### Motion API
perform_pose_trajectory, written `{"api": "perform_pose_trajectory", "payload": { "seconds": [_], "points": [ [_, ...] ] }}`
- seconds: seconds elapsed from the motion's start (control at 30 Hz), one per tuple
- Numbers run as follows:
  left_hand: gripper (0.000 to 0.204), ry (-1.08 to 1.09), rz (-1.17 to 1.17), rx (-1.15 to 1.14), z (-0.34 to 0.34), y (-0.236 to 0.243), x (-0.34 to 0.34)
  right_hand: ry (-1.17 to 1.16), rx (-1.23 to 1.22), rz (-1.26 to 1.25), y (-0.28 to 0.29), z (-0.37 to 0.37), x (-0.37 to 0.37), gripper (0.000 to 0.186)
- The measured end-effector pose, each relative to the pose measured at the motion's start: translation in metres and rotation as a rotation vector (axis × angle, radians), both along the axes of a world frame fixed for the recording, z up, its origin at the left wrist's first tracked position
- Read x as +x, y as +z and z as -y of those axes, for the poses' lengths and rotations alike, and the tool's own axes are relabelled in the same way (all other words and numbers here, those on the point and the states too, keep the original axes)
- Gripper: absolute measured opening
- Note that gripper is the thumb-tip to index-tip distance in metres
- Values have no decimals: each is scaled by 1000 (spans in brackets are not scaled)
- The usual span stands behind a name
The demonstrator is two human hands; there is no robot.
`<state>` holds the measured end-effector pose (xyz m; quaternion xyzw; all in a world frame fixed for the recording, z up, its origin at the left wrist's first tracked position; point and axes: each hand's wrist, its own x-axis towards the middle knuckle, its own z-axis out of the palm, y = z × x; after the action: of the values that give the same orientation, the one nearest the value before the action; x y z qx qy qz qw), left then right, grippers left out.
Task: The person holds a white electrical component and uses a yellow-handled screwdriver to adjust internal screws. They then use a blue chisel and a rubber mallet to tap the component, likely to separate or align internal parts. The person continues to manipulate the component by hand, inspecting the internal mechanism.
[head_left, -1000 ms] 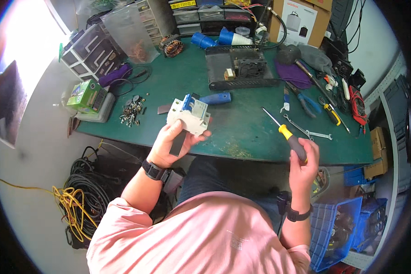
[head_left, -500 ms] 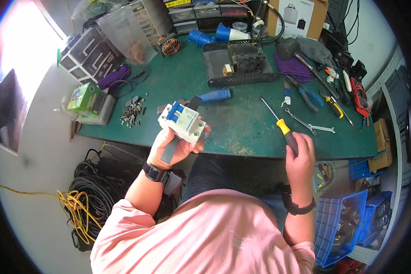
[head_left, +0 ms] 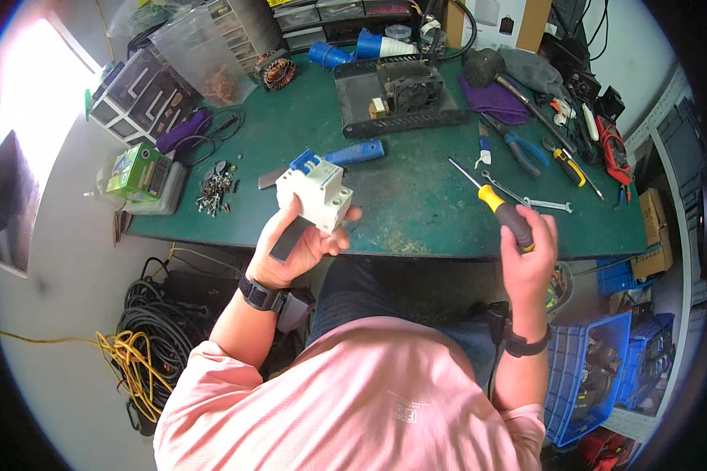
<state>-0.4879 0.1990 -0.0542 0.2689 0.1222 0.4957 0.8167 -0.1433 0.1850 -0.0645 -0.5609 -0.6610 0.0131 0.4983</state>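
Note:
My left hand (head_left: 287, 245) is closed around a white two-pole circuit breaker (head_left: 316, 195) with a blue toggle, held up above the bench's near edge. A dark flat strip (head_left: 291, 240) lies across that palm below the breaker. My right hand (head_left: 528, 255) grips a screwdriver (head_left: 501, 207) by its yellow-and-black handle. Its shaft points away and to the left, apart from the breaker. Behind the breaker lies a scraper with a blue handle (head_left: 355, 152), its middle partly hidden.
On the green bench (head_left: 416, 212), screws (head_left: 216, 190) lie to the left. Wrenches (head_left: 526, 198), blue-handled pliers (head_left: 518, 149) and another screwdriver (head_left: 571, 167) lie right. A black metal tray (head_left: 400, 98) stands behind. Drawer units (head_left: 138, 98) and a green box (head_left: 138, 171) occupy the left.
The breaker has tilted in my left hand, showing more of its side. My right hand has turned and shifted right, its fingers now higher around the screwdriver handle. The whole view has shifted slightly.

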Motion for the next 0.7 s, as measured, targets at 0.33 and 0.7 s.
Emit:
{"api": "perform_pose_trajectory", "payload": {
  "seconds": [0.33,0.7],
  "points": [
    [59,16,-17,-150,-5,-6,8,178,-141,-493,5,11,11,28],
    [60,56,146,-165,-2,-7,12,61,12,-27,-1,4,4,33]
  ]
}}
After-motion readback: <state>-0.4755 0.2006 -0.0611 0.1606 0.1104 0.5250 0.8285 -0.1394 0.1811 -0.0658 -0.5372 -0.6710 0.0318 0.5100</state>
